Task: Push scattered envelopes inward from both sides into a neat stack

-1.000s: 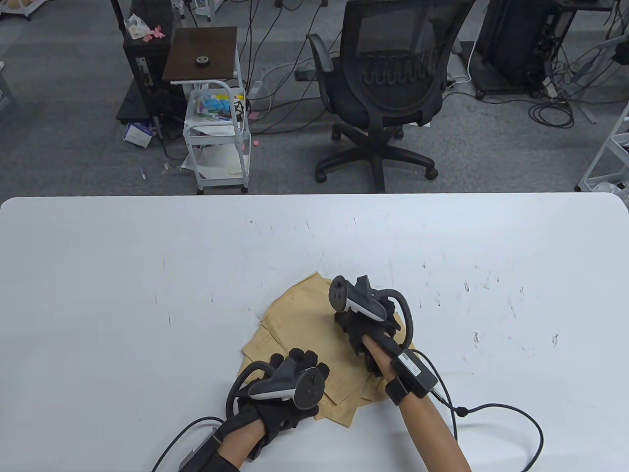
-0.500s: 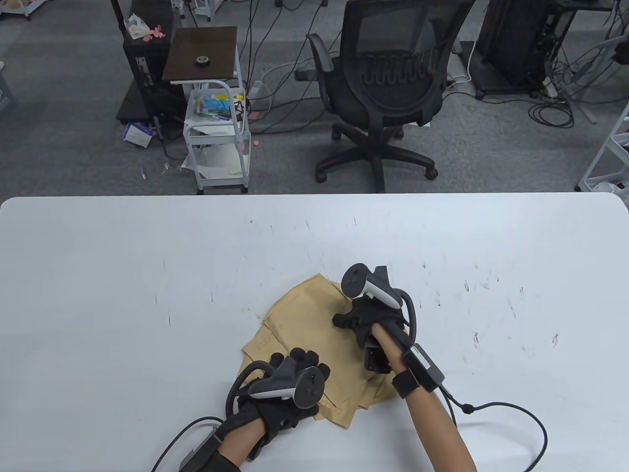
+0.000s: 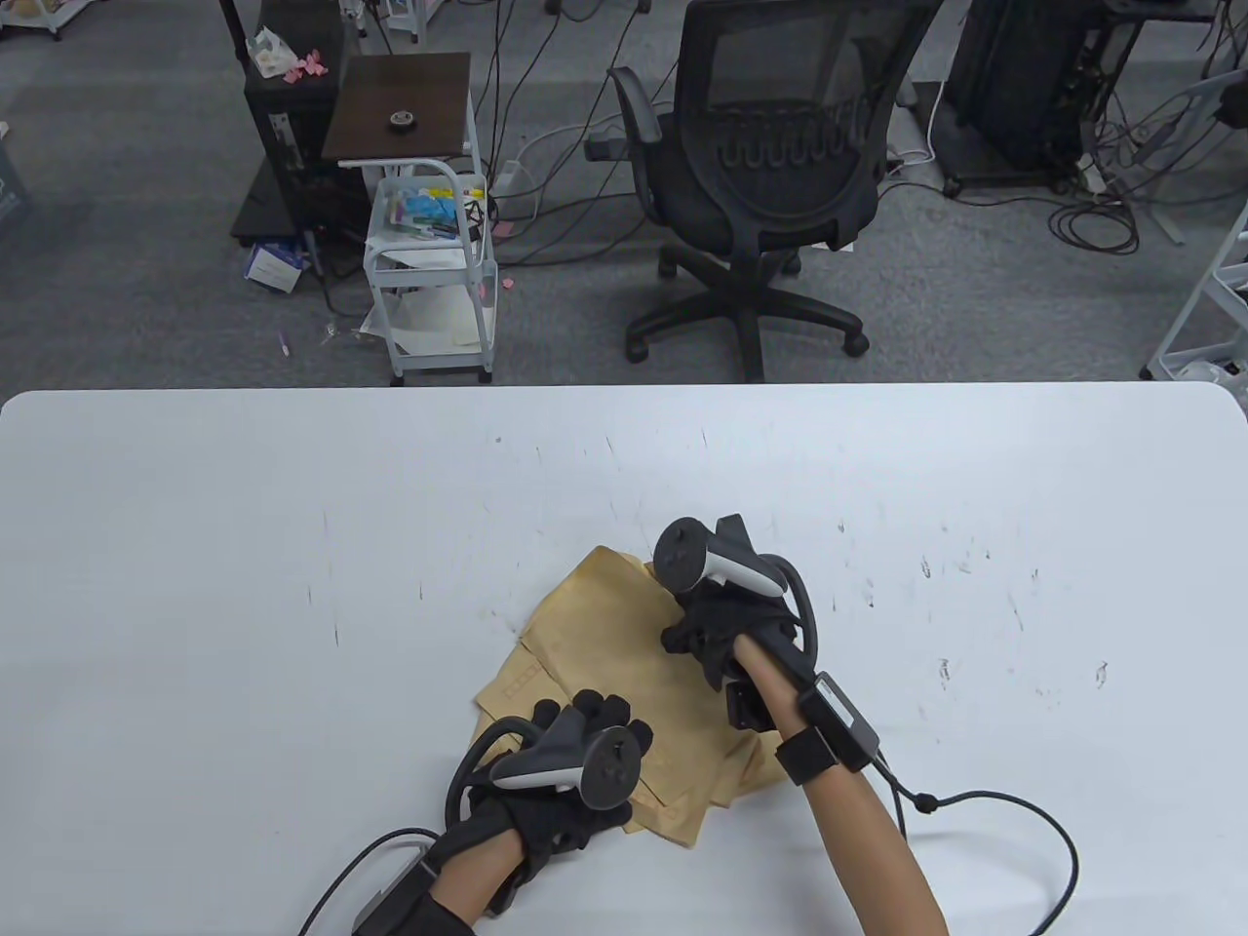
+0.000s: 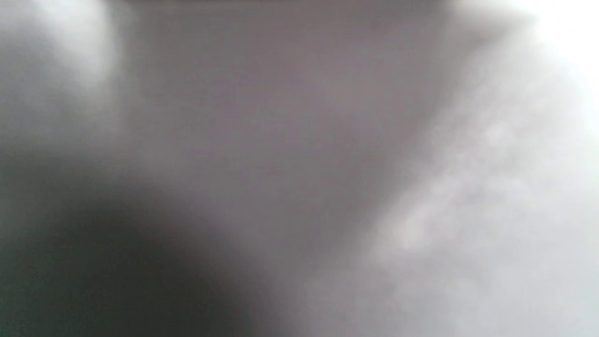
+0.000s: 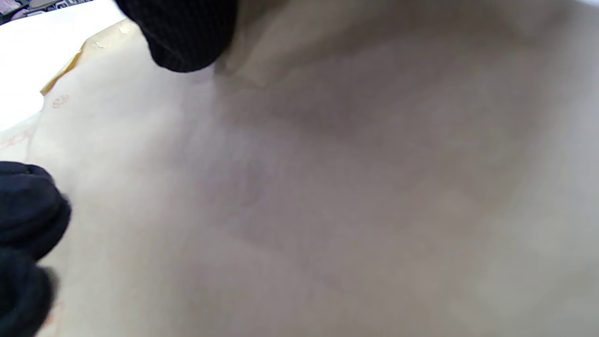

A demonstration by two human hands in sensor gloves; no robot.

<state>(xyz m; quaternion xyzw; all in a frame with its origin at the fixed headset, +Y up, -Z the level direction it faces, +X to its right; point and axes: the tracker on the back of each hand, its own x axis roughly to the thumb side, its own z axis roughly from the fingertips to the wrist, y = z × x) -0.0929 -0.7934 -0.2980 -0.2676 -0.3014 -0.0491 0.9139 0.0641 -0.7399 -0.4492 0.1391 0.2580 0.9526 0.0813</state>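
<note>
Pile of envelopes (image 3: pixel 595 663) on the table (image 3: pixel 244 546), left hand (image 3: pixel 561 780) flat on its near corner, right hand (image 3: pixel 726 624) pressing the far side; grip can't tell.

The left hand (image 3: pixel 561 814) and right hand (image 3: pixel 726 634) are covered by black knit gloves. A grey-and-white tracker (image 3: pixel 570 760) is strapped to each. Bare forearm skin (image 3: pixel 868 848), a black wrist strap (image 3: pixel 804 758) and black cables (image 3: pixel 1033 829) are seen.
</note>
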